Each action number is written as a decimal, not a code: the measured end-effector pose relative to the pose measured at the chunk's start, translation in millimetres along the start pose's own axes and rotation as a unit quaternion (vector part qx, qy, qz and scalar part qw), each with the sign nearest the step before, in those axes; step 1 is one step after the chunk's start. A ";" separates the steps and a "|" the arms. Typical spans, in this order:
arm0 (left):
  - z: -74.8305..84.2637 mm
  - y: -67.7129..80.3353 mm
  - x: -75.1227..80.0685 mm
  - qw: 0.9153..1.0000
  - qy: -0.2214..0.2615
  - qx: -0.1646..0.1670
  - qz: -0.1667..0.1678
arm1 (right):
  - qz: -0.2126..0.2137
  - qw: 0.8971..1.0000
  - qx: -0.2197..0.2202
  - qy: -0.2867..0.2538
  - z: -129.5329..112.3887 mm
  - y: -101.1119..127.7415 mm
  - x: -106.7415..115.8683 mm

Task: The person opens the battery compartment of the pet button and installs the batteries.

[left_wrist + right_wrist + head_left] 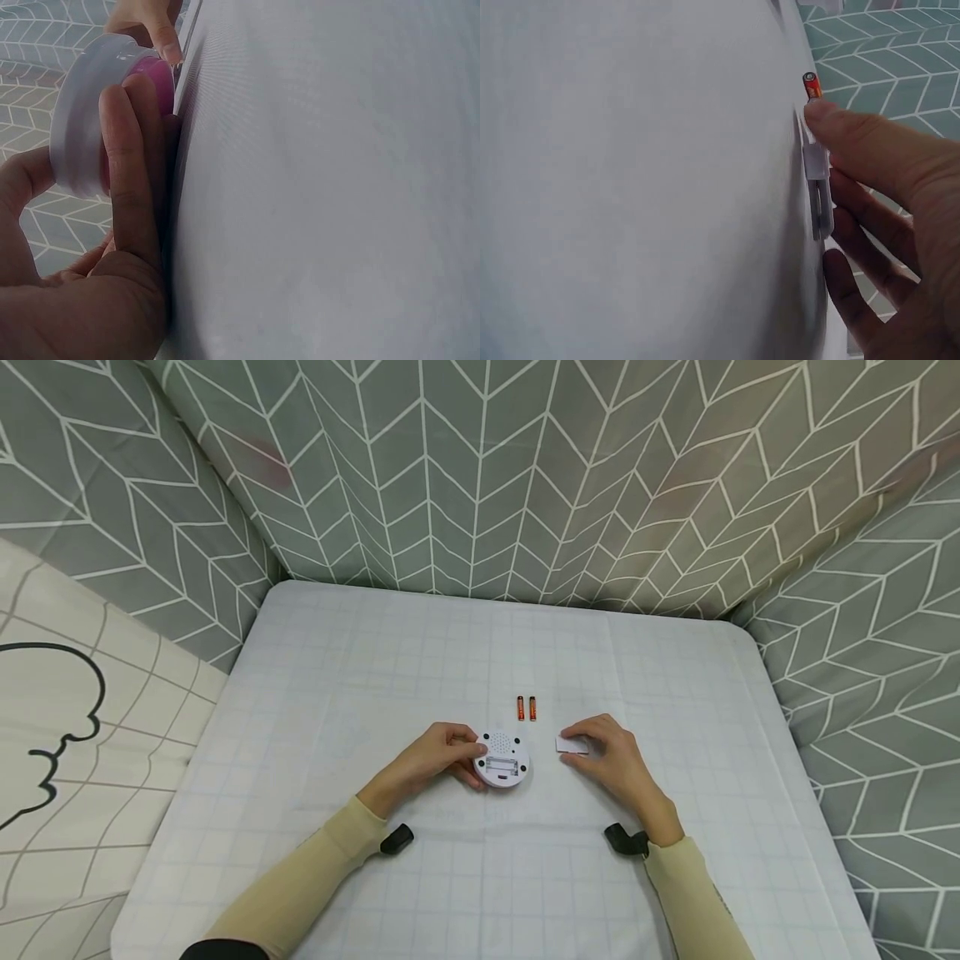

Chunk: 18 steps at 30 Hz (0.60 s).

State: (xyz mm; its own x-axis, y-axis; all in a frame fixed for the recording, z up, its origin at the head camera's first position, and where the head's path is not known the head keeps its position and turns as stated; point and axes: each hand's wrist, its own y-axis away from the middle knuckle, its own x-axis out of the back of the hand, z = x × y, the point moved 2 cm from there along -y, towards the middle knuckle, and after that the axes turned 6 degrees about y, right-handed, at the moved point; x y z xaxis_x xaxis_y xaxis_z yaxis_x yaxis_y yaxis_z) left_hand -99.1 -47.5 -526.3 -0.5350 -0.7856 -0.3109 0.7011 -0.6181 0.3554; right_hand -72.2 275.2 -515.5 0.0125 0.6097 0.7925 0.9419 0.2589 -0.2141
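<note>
Near the middle of the table, my left hand (433, 755) grips a round white device (507, 745) by its left edge. Its underside faces up, with speaker holes, small dark feet and an uncovered battery compartment (501, 767) that holds no batteries. A pink part (156, 81) shows on its lower side in the left wrist view. To the right, my right hand (617, 758) pinches a small white battery cover (572, 746) between thumb and fingers, low over the table. In the right wrist view the cover (821, 195) appears edge-on.
Two orange-and-black batteries (527, 708) lie side by side on the table just beyond the device, between the hands. A pale checked cloth covers the table (420, 652). Patterned grey curtains (480, 485) stand behind its far edge and at the right.
</note>
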 end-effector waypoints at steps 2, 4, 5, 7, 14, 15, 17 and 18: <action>0.2 -0.1 0.0 1.000 0.000 0.002 0.000 | 0.007 1.000 0.015 0.008 -1.1 -2.8 2.7; 0.5 -0.1 0.1 1.000 0.000 0.002 -0.001 | 0.013 1.000 0.026 0.013 -2.5 -7.3 6.6; 0.6 -0.2 0.1 1.000 0.000 0.002 -0.001 | 0.015 0.999 0.030 0.017 -3.4 -9.9 8.7; 0.9 -0.2 0.1 1.000 0.000 0.002 -0.002 | 0.014 0.999 0.041 0.020 -5.4 -16.2 12.3; 2.0 0.3 -0.4 1.000 0.001 0.000 -0.003 | -0.004 0.998 0.062 0.018 -11.6 -38.7 18.6; 1.9 0.4 -0.4 1.000 0.000 0.000 -0.003 | -0.006 0.998 0.062 0.014 -11.8 -41.4 18.7; 1.6 0.5 -0.3 1.000 0.000 -0.001 -0.004 | -0.012 0.998 0.058 0.011 -12.4 -46.6 18.5; 1.3 0.5 -0.3 1.000 0.001 -0.002 -0.004 | -0.017 0.998 0.054 0.010 -12.4 -49.2 17.9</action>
State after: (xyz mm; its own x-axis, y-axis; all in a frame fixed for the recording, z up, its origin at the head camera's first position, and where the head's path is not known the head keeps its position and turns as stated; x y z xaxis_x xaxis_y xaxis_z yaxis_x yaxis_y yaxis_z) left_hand -99.2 -47.6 -524.9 -0.5395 -0.7806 -0.3157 0.6987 -0.6242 0.3495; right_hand -114.2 264.1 -483.7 -0.0115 0.5851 0.8109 0.8999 0.3597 -0.2468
